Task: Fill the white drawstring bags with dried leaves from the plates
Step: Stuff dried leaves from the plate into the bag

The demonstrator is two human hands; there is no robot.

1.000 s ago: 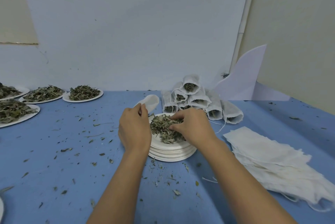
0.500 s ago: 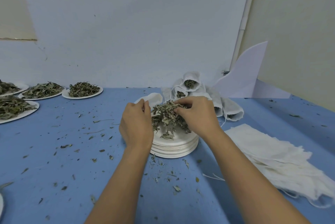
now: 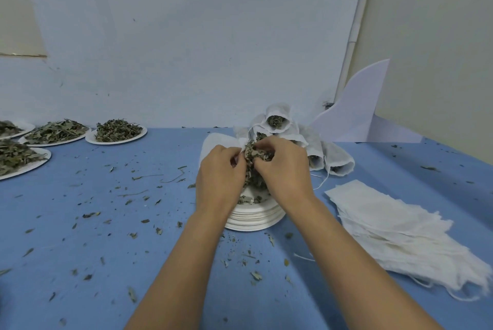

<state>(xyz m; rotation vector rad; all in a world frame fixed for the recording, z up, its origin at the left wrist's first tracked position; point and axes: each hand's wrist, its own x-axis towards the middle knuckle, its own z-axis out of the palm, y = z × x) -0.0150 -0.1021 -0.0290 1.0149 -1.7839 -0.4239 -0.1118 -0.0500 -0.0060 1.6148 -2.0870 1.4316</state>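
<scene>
My left hand (image 3: 220, 181) holds the mouth of a white drawstring bag (image 3: 213, 144) above a stack of white paper plates (image 3: 254, 219). My right hand (image 3: 284, 169) grips a clump of dried leaves (image 3: 254, 159) and holds it at the bag's mouth. A few leaves remain on the top plate. Behind my hands lies a pile of filled bags (image 3: 277, 121) with leaves showing in their mouths. The bag's opening is hidden behind my fingers.
A stack of flat empty bags (image 3: 394, 225) lies to the right. Several plates of dried leaves (image 3: 116, 131) stand at the far left. Leaf crumbs litter the blue table (image 3: 93, 223). A white board (image 3: 357, 113) leans in the back corner.
My right hand lifted the clump of leaves off the plate and brought it left and up to the bag held in my left hand.
</scene>
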